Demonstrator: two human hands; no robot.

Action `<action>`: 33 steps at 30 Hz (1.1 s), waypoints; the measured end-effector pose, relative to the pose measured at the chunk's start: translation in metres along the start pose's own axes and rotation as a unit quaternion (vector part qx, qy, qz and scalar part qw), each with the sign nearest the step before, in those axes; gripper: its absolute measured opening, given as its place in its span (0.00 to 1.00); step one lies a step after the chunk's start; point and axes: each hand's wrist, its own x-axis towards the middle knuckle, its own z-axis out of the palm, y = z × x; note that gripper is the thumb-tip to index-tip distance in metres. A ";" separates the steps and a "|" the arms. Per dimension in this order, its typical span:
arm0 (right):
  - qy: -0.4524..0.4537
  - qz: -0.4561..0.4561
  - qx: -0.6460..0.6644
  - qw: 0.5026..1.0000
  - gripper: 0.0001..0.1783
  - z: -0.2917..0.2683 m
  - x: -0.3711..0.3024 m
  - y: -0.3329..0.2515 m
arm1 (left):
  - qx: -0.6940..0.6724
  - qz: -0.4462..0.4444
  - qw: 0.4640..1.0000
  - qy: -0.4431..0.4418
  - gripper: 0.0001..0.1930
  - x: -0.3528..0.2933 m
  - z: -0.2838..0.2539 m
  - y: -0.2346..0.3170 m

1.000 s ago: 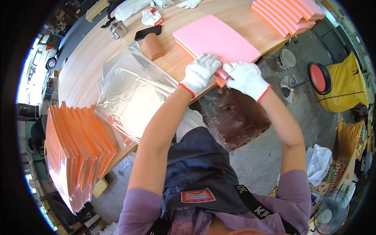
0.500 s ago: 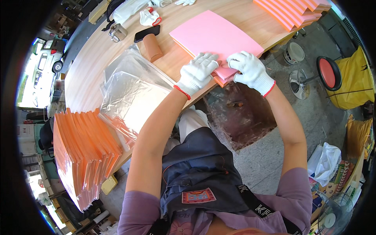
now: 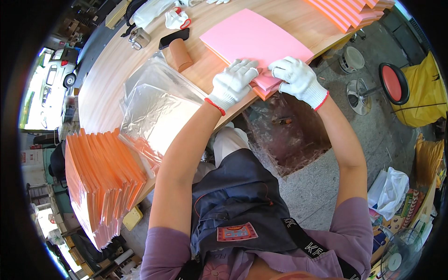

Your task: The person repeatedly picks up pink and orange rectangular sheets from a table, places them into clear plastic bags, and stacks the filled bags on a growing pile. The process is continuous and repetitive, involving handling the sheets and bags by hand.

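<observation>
A stack of pink paper sheets [image 3: 255, 36], with orange ones showing beneath along its edge, lies near the table's front edge. Both hands wear white knitted gloves with red cuffs. My left hand [image 3: 234, 80] rests on the near left corner of the stack, its fingers stretched out and lying flat. At the near corner, my right hand [image 3: 297, 78] has its fingers curled round the edge of some pink sheets, which bend up between the hands. The undersides of the right fingers are hidden.
Clear plastic bags [image 3: 161, 109] lie left of the stack, beside wrapped orange packs [image 3: 105, 172]. Behind are a brown cylinder [image 3: 180, 55], a phone [image 3: 174, 38] and a metal mug [image 3: 139, 38]. More pink-orange stacks [image 3: 345, 16] sit far right; a red-seated stool [image 3: 393, 84] stands off the table.
Both hands stay at the near corner of the stack, with only slight finger movement. The whole view has shifted a little.
</observation>
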 end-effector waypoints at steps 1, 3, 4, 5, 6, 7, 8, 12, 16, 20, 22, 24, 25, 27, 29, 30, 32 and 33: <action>0.003 -0.006 -0.003 1.000 0.25 0.000 0.000 -0.001 | 0.002 0.001 1.000 0.004 0.19 -0.001 0.001 -0.001; 0.009 -0.019 -0.009 1.000 0.24 0.001 0.000 -0.003 | 0.005 0.004 1.000 0.013 0.20 -0.002 0.003 -0.004; 0.044 -0.033 -0.025 0.998 0.25 0.002 -0.002 -0.004 | 0.006 0.002 1.000 0.011 0.20 -0.002 0.004 -0.004; 0.078 -0.047 -0.041 0.995 0.25 0.005 -0.007 -0.006 | 0.008 0.001 1.000 0.008 0.20 -0.001 0.004 -0.005; 0.113 -0.061 -0.056 0.990 0.26 0.008 -0.010 -0.007 | 0.009 0.000 1.000 0.006 0.20 -0.001 0.005 -0.006; 0.122 -0.059 -0.062 0.989 0.26 0.011 -0.011 -0.007 | 0.003 0.001 1.000 0.004 0.20 0.001 0.004 -0.006; 0.132 -0.057 -0.067 0.987 0.27 0.013 -0.012 -0.007 | -0.003 0.003 1.000 0.002 0.20 0.003 0.003 -0.007; 0.166 -0.058 -0.044 0.983 0.30 0.019 -0.012 -0.008 | -0.028 -0.006 1.000 -0.009 0.21 0.006 0.000 -0.007; 0.152 -0.045 -0.040 0.987 0.30 0.021 -0.012 -0.010 | -0.036 -0.013 0.999 -0.025 0.20 0.007 -0.004 -0.007; 0.118 -0.005 -0.072 0.990 0.26 0.029 -0.013 -0.004 | -0.046 -0.017 0.997 -0.063 0.20 0.007 -0.008 -0.011; 0.102 -0.001 -0.085 0.991 0.27 0.029 -0.011 -0.004 | -0.050 0.007 0.997 -0.063 0.21 0.005 -0.013 -0.016; 0.096 0.007 -0.082 0.992 0.29 0.024 -0.010 -0.007 | -0.058 0.050 0.996 -0.047 0.22 0.004 -0.020 -0.019; 0.063 0.026 -0.073 0.995 0.27 0.015 -0.009 -0.009 | -0.085 0.022 0.991 -0.101 0.25 0.011 -0.033 -0.009; 0.043 0.040 -0.064 0.996 0.26 0.007 -0.005 -0.010 | -0.084 -0.023 0.992 -0.092 0.25 0.014 -0.033 0.004; 0.044 0.035 -0.067 0.996 0.24 0.001 0.002 -0.015 | -0.031 -0.078 0.994 -0.069 0.24 0.011 -0.020 0.010; 0.056 0.026 -0.075 0.995 0.22 -0.002 0.006 -0.019 | -0.016 -0.076 0.996 -0.032 0.23 0.006 -0.012 0.009; 0.121 0.089 -0.007 0.989 0.16 -0.007 -0.001 -0.027 | 0.006 -0.069 0.997 0.040 0.23 0.004 -0.004 0.015; 0.177 0.157 0.071 0.969 0.12 -0.008 -0.008 -0.031 | -0.030 -0.115 0.993 -0.001 0.22 0.005 -0.003 0.011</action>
